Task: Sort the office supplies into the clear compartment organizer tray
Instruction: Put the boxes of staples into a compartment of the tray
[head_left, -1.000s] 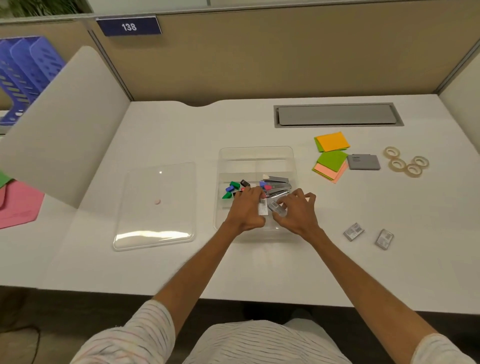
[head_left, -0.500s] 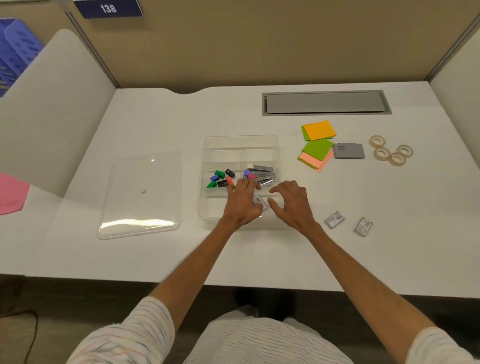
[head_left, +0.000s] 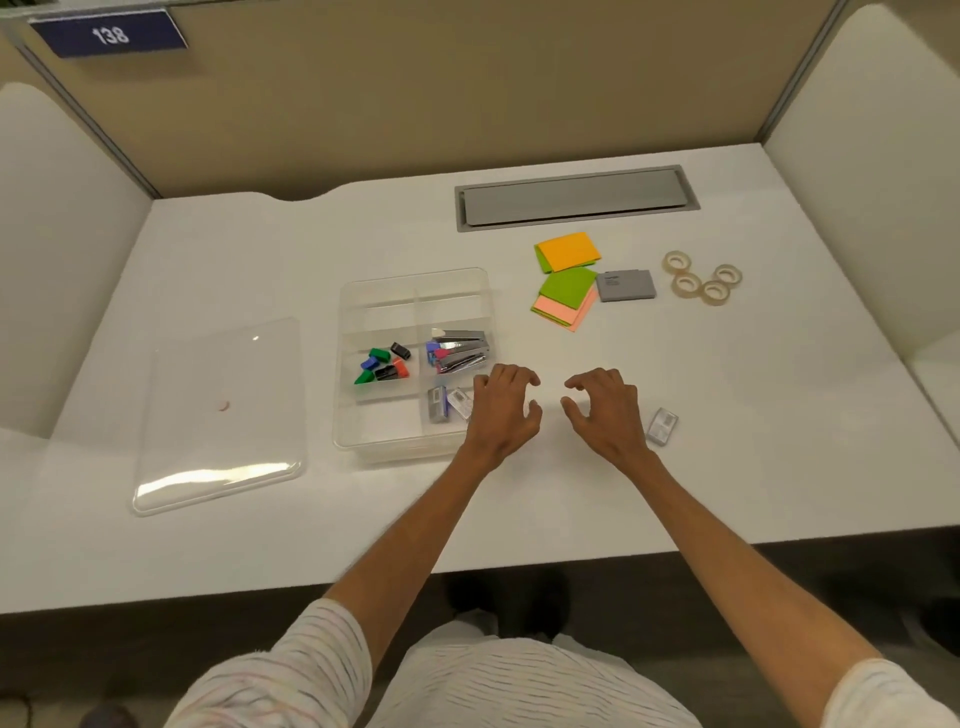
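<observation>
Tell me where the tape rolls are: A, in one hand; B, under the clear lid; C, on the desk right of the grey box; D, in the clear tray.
C: the four tape rolls lie on the desk just right of the grey box, outside the clear tray.

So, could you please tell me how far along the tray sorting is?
Done: small coloured items, staplers and two staple boxes sit in the tray. In hand: nothing; left hand and right hand hover empty. Left: one staple box, sticky notes, grey pad, tape rolls on the desk.
</observation>
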